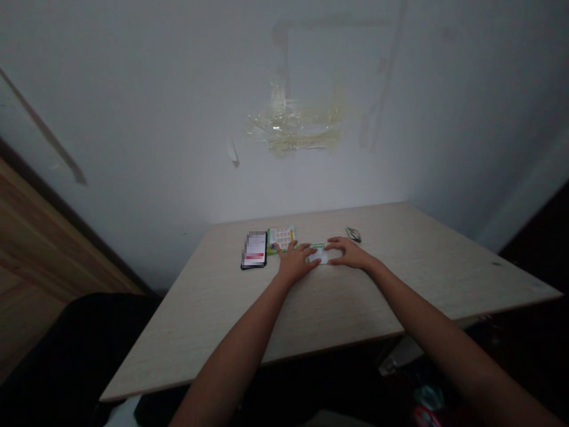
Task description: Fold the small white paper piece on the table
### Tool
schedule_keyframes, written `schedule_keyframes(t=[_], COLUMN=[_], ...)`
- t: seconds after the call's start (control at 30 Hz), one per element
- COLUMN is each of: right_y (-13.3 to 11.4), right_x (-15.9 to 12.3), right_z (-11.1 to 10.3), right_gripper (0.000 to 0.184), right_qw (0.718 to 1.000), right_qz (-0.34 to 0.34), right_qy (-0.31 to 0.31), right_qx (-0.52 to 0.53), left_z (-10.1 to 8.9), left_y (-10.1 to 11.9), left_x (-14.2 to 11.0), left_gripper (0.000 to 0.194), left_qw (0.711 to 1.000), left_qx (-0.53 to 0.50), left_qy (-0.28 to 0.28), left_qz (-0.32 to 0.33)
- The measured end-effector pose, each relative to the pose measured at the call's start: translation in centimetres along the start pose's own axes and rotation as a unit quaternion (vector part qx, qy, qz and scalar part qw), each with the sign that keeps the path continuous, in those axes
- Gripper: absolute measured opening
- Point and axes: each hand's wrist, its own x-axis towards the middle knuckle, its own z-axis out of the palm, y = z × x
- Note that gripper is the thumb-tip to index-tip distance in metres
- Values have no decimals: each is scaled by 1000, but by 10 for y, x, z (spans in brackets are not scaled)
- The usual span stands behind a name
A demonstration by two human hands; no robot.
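Note:
A small white card with a green top band [317, 255] lies on the table between my two hands. My left hand [294, 262] rests at the card's left edge with its fingers spread, the thumb and a fingertip touching it. Some of its other fingers reach over the lower edge of a green and white printed sheet [282, 236]. From the other side, my right hand [350, 254] curves in a C shape, thumb and fingers apart, its tips at or close to the card's right edge. Whether the right fingertips press on the card is hard to tell.
A phone with a lit, blurred screen [255, 250] lies left of the sheet. Beyond my right hand sits a small crumpled packet [354, 234]. The pale wooden table [213, 308] meets a white wall [178, 118] with old tape on it. A dark object [89, 344] stands at left.

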Motion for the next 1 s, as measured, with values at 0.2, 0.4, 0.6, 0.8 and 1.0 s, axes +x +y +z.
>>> schedule_keyframes(t=[0.2,0.4,0.6,0.8,1.0], right_y=[1,0,1,-3,-2], right_x=[4,3,5,11,18], right_z=[0,-1,2,4,7], right_gripper=[19,18,20,17,18], right_qw=[999,997,998,999,996], right_qz=[-15,-16,-10,15,34], right_qy=[23,22,46,48,58], right_qx=[39,69,50,-3,-52], left_z=[1,3,3,0,-1], left_y=[0,-1,-1,0,0], left_x=[0,1,2,0,0], left_gripper=[44,43,44,44,44], left_qw=[1000,1000,1000,1000,1000], left_qx=[-10,-12,-9,-11,-9], left_qy=[7,12,5,6,2], left_qz=[0,1,1,3,-1])
